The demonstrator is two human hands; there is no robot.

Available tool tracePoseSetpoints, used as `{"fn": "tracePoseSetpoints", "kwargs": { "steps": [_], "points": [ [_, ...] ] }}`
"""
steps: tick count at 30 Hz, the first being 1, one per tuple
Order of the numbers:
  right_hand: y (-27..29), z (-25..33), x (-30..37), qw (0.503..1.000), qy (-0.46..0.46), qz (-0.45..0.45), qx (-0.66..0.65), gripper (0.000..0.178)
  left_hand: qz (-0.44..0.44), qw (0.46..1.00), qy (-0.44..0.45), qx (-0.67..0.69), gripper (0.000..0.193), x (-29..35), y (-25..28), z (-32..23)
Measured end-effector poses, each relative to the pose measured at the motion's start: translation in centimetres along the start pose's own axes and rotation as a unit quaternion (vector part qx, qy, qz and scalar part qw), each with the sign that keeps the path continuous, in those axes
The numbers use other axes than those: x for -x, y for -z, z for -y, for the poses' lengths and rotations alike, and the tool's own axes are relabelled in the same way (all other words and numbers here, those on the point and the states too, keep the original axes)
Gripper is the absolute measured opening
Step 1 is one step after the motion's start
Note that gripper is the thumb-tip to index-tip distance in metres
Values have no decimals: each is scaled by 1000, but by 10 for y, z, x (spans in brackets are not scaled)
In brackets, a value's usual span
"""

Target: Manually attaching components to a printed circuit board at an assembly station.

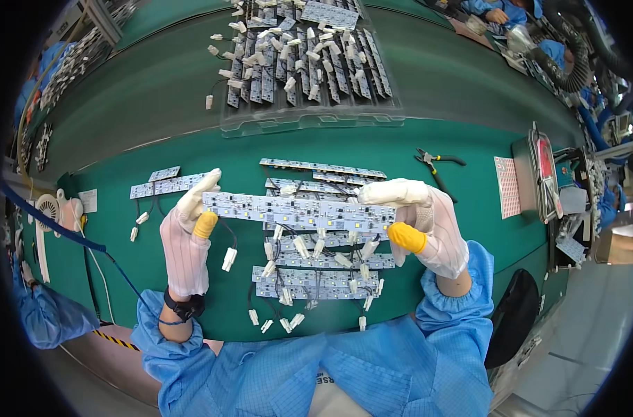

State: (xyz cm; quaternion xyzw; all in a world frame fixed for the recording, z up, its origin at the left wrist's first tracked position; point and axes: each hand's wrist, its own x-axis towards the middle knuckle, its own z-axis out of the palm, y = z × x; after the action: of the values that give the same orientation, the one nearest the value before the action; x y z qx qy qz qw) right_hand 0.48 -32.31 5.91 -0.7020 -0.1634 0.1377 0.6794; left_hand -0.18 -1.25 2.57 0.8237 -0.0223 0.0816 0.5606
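Note:
A long white LED circuit board [299, 210] is held up level across my front, its lit face toward me. My left hand [191, 233], in a striped glove with a yellow thumb cot, pinches its left end. At the other end my right hand [424, 226], gloved the same way, grips with thumb below and fingers above. A white connector [229, 259] dangles on dark wires near the left end. Below and behind lie several similar boards [323, 283] with wired connectors, partly hidden by the held board. Left of these rest two more boards [167, 185].
A clear plastic tray [313, 125] packed with wired boards stands beyond the green mat [469, 160]. Yellow-and-black cutters [438, 174] lie at right, near a metal box [535, 174]. A blue cord [59, 226] runs to my left wrist. Other people work at the edges.

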Motion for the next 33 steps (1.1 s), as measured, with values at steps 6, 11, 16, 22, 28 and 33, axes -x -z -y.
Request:
{"fn": "tracePoseSetpoints", "kwargs": {
  "steps": [6,11,16,22,28,33],
  "points": [
    [-1,11,-4,998,-45,-42,2,42,17,995,-16,99,68,7,5,5],
    [-2,4,-9,995,-64,-76,11,38,27,983,-26,182,60,13,6,2],
    [-4,-2,-6,995,-27,-93,25,53,39,985,-133,108,48,7,8,7],
    [-5,-2,-8,995,15,-97,13,45,40,973,-215,68,57,6,12,14],
    [-9,-1,-7,994,37,-104,3,43,30,988,-126,79,57,6,12,6],
    [0,-1,1,995,17,-99,2,42,25,992,-126,-14,58,3,13,3]
  ]
}}
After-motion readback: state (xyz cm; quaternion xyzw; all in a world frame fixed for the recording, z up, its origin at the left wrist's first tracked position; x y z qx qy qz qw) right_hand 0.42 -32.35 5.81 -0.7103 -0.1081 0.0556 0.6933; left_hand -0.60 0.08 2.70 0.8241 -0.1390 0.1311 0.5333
